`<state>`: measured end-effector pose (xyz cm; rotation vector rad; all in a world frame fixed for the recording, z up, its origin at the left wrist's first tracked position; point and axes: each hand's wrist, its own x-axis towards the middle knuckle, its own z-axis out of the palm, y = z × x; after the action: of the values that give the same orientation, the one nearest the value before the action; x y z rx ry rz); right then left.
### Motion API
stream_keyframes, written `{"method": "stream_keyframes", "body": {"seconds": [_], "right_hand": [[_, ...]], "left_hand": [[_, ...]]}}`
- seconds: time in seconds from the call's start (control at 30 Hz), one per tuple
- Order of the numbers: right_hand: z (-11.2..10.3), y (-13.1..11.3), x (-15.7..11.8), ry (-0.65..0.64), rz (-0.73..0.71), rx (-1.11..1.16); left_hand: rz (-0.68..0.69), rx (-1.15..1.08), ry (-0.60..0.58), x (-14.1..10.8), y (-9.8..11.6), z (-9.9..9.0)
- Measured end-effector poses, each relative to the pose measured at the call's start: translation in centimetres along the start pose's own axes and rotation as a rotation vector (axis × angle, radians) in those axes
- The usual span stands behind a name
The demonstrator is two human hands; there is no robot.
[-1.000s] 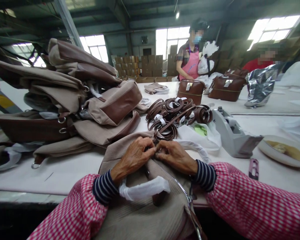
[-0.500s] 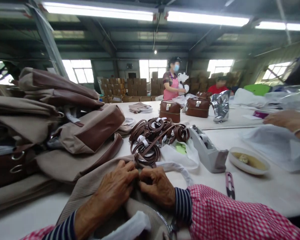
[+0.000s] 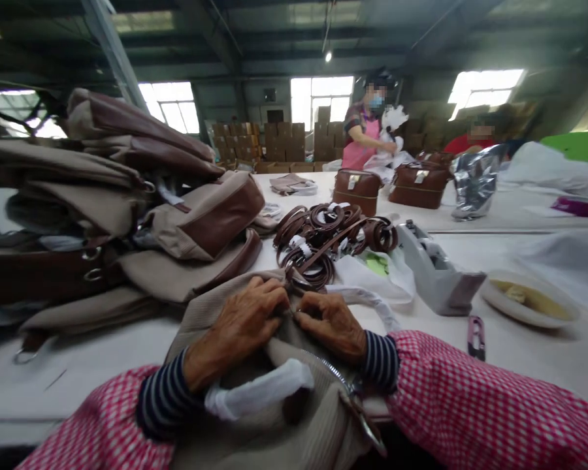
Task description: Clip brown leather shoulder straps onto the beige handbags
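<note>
A taupe ribbed handbag (image 3: 313,431) with an open metal zipper (image 3: 334,373) lies in front of me. My left hand (image 3: 245,323) pinches the fabric near the far end of the zipper. Close beside it, my right hand (image 3: 330,323) has its curled fingers on the same edge; whatever small part lies between the fingertips is hidden. A handle wrapped in white paper (image 3: 259,393) crosses the near side of the bag. Another white-wrapped handle (image 3: 367,300) curves out past my right hand. Just beyond the bag sits a heap of coiled brown straps (image 3: 318,241).
Similar bags (image 3: 210,222) are piled at left. On the right are a grey tape dispenser (image 3: 441,274), small thread snips (image 3: 475,337) and an oval dish (image 3: 529,300). Brown box-shaped bags (image 3: 357,190) stand farther back, near a person in a pink apron (image 3: 362,143).
The view has tilted down and turned slightly left. Both my hands stay close together on the bag's edge. Another person's hand at far right has mostly left the picture.
</note>
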<state>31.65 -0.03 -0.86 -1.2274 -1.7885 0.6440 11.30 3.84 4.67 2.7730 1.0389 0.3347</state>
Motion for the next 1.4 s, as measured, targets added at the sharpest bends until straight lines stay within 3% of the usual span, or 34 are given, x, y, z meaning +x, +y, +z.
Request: {"method": "stream_keyframes", "body": {"seconds": [0.2,0.43,0.77,0.97,1.17,1.4], "right_hand": [[0.0,0.3,0.0,-0.021,-0.041,-0.034],[-0.1,0.5,0.0,-0.035,0.021,0.02],[0.0,0.2,0.0,-0.025,-0.057,0.04],[0.1,0.2,0.1,-0.019,-0.067,0.035],[0.0,0.1,0.2,-0.028,-0.074,0.038],[-0.1,0.2,0.2,-0.064,-0.045,0.032]], "left_hand": [[-0.03,0.069,-0.006,0.0,0.5,0.0],[0.002,0.041,-0.008,0.3,0.0,-0.1],[-0.032,0.171,-0.035,0.9,0.6,0.6],[0.007,0.193,0.001,0.6,0.4,0.8],[0.131,0.229,-0.059,1.2,0.1,0.6],[0.148,0.264,-0.046,1.2,0.1,0.6]]}}
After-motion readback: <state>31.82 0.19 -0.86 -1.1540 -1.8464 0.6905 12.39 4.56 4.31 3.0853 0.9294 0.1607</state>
